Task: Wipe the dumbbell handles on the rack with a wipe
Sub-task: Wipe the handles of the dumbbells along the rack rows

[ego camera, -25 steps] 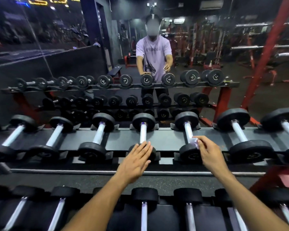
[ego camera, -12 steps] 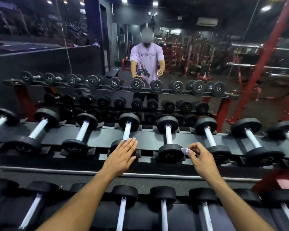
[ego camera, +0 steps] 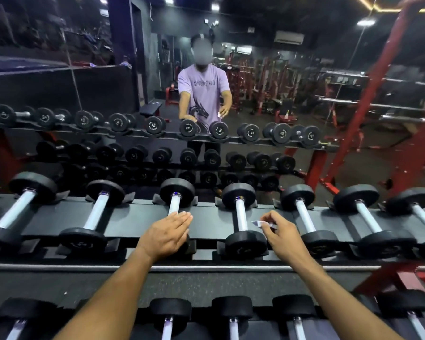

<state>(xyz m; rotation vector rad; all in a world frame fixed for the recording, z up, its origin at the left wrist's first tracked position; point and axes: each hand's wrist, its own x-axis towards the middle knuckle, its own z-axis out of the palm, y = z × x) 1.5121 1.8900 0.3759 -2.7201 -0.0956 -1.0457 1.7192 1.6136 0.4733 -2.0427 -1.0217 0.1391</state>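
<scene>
Dumbbells (ego camera: pixel 242 217) are sitting in rack (ego camera: pixel 133 219) cradles, likely heavy and rigid, their chrome handles probably slick, needing a wrap-around rub. Left hand (ego camera: pixel 166 235), fingers flat together, is resting on one dumbbell. Right hand (ego camera: pixel 281 238) is pinching the small, limp wipe (ego camera: pixel 258 223) just beside a handle.
</scene>
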